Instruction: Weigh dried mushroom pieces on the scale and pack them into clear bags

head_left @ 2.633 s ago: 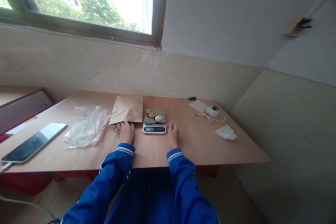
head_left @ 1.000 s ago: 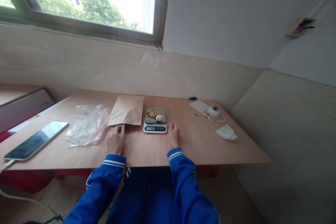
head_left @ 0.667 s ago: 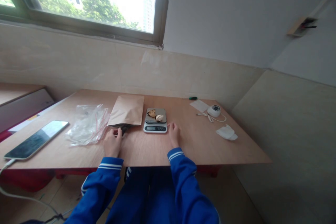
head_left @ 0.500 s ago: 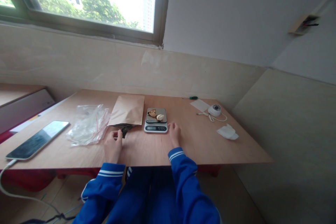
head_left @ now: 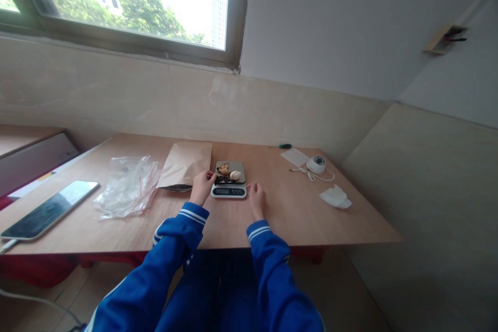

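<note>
My left hand [head_left: 202, 187] pinches a dark, flat, irregular piece [head_left: 221, 180] over the near left part of the scale's plate. Whether the piece touches the plate I cannot tell. The kitchen scale [head_left: 229, 191] has a white body, with a small display and buttons on its near side. On its plate lie a brownish dried piece [head_left: 223, 168] and a pale rounded piece [head_left: 235, 175]. Beside the scale's right edge, my right hand [head_left: 257, 201] rests on the table with its fingers curled in, nothing visible in them. A brown paper bag [head_left: 185, 165] lies left of the scale, its dark mouth facing me.
Clear plastic zip bags [head_left: 127, 187] and a phone [head_left: 49, 210] with a cable lie on the left of the wooden table [head_left: 288, 223]. To the right are a white dome camera [head_left: 317, 165] with its cord, crumpled white tissue [head_left: 335, 197], a paper sheet [head_left: 294, 157] and a green-handled screwdriver [head_left: 285, 146].
My left hand has moved right, from the paper bag's mouth to the scale, carrying the dark piece. My right hand has stayed beside the scale. The view has shifted slightly.
</note>
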The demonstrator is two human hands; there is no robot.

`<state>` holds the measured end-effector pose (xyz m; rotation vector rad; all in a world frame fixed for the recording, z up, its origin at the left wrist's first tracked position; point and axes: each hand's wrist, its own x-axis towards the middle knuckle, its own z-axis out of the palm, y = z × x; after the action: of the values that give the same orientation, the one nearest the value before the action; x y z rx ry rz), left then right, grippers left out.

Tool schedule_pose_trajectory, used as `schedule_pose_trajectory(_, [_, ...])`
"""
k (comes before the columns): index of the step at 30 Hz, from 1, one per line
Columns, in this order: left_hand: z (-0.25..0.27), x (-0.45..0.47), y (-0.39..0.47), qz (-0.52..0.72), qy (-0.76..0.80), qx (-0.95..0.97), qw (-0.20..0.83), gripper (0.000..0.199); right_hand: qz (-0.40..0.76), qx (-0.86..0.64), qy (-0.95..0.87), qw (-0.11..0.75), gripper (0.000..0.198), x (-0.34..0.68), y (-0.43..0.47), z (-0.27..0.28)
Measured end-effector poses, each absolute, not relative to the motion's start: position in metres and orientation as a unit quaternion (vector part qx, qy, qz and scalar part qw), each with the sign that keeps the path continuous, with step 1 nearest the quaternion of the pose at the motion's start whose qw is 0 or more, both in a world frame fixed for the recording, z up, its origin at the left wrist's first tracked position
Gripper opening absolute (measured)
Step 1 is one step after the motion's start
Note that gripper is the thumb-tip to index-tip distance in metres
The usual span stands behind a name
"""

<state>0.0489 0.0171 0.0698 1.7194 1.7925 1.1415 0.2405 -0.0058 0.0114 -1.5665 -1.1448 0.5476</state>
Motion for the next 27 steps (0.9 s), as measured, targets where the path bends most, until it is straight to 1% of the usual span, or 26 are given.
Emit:
schedule_pose_trajectory(6, [0.059, 0.062, 0.036, 0.436, 0.623, 0.618, 0.2, 0.014, 0.238, -0.653, -0.483, 0.533, 0.038, 0.241, -0.005, 0.01])
schedule_pose_trajectory(11, [0.051, 0.068, 0.043, 0.463, 0.61, 0.613, 0.195, 0.013, 0.237, -0.641, -0.486, 0.544, 0.037, 0.24, -0.003, 0.007])
schedule_pose_trajectory(13, [0.048, 0.069, 0.043, 0.454, 0.614, 0.624, 0.164, 0.011, 0.239, -0.638, -0.488, 0.545, 0.037, 0.24, -0.003, 0.007])
schedule_pose_trajectory(16, [0.044, 0.069, 0.042, 0.428, 0.615, 0.657, 0.078, 0.01, 0.236, -0.64, -0.489, 0.543, 0.037, 0.24, -0.003, 0.007])
schedule_pose_trajectory(19, [0.044, 0.068, 0.038, 0.419, 0.61, 0.671, 0.031, 0.012, 0.233, -0.649, -0.487, 0.536, 0.038, 0.24, -0.003, 0.008])
schedule_pose_trajectory(24, [0.046, 0.055, 0.026, 0.455, 0.597, 0.661, 0.012, 0.023, 0.23, -0.651, -0.487, 0.535, 0.038, 0.24, -0.003, 0.007])
schedule_pose_trajectory(27, [0.041, 0.035, 0.013, 0.472, 0.592, 0.653, 0.007, 0.024, 0.229, -0.653, -0.486, 0.534, 0.038, 0.24, -0.003, 0.007])
